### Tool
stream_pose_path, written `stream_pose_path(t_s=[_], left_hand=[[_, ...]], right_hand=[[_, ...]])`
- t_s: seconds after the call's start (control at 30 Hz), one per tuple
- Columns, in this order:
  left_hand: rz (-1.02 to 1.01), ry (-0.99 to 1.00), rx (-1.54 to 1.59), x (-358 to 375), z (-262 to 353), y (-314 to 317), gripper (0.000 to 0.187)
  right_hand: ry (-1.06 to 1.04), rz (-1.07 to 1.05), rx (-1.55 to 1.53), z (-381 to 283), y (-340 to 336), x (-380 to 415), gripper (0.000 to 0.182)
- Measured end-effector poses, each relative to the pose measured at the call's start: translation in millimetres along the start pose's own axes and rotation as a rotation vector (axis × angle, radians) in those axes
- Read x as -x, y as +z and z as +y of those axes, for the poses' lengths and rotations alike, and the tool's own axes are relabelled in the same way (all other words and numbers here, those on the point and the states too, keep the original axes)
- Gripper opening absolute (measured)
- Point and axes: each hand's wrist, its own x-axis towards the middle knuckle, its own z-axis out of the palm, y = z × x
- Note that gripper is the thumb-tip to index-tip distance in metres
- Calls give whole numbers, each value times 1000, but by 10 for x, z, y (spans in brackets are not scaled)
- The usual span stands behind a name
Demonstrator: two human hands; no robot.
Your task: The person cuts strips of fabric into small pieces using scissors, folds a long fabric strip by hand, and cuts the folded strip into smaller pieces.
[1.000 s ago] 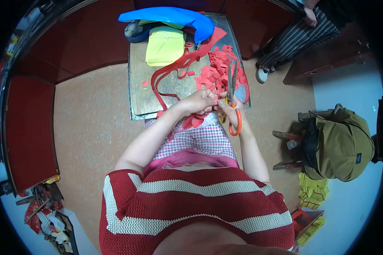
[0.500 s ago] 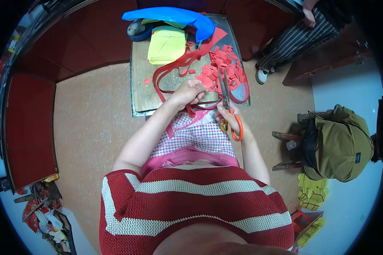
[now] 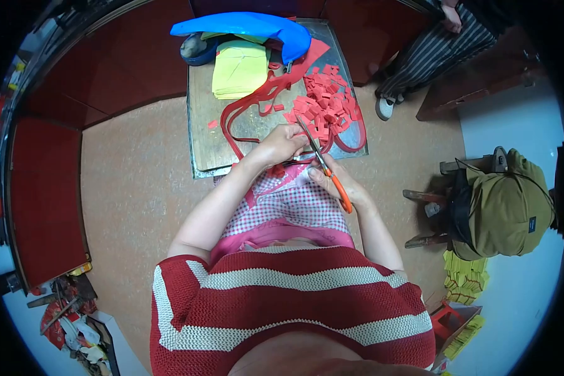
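My left hand (image 3: 282,145) is closed at the near edge of the board, pinching a red strip (image 3: 230,125) whose long loops trail across the wood. My right hand (image 3: 343,182) grips a pair of scissors (image 3: 337,187) by the orange handles. The blades point up and left, right beside my left fingertips, and appear nearly together. Just beyond them lies a heap of small red cut pieces (image 3: 327,100). Part of the strip under my left hand is hidden.
On the board (image 3: 200,135) stand a stack of yellow paper (image 3: 239,70), a blue bag (image 3: 244,24) and a dark blue bowl (image 3: 199,55). A person in striped trousers (image 3: 435,56) stands at the right. A stool with an olive backpack (image 3: 504,207) is on the right.
The scissors have swung from pointing nearly straight ahead to the upper left, towards my left fingers, and their blades have come closer together. My left hand has shifted slightly.
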Motion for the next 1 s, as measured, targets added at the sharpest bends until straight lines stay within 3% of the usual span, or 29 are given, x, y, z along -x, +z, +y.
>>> stream_pose_path(t_s=[0.17,0.2,0.3,0.47,0.53,0.6,0.67,0.73,0.77,0.8,0.83,0.9,1.0], left_hand=[[-18,-45,58,-134,-43,-38,15],[-24,-75,69,-191,-84,-68,14],[-88,-180,250,-392,-120,-193,13],[-126,-288,400,-619,-229,-328,12],[-175,-322,736,-643,-187,-428,14],[-108,-254,778,-574,-104,-533,15],[-228,-43,782,-362,107,-606,16],[-364,-18,608,52,268,-402,17],[-534,30,308,385,439,-246,18],[-464,380,-232,639,444,-8,21],[-525,1022,-470,784,428,128,21],[-953,244,-236,1165,703,283,20],[-814,412,-286,1192,583,378,20]], right_hand=[[-59,44,-9,207,28,-127,28],[-59,40,-9,224,36,-143,28],[10,89,-284,223,104,-224,17],[130,60,-474,291,108,-319,16],[267,9,-527,239,140,-326,19],[257,33,-517,292,193,-380,22],[292,-20,-575,333,140,-337,24],[323,-28,-557,485,119,-285,23],[267,-24,-582,585,116,-271,22],[249,-26,-575,574,108,-249,21],[231,-27,-569,564,100,-229,20],[240,-49,-583,433,77,-167,18],[259,-49,-625,297,109,-111,17]])
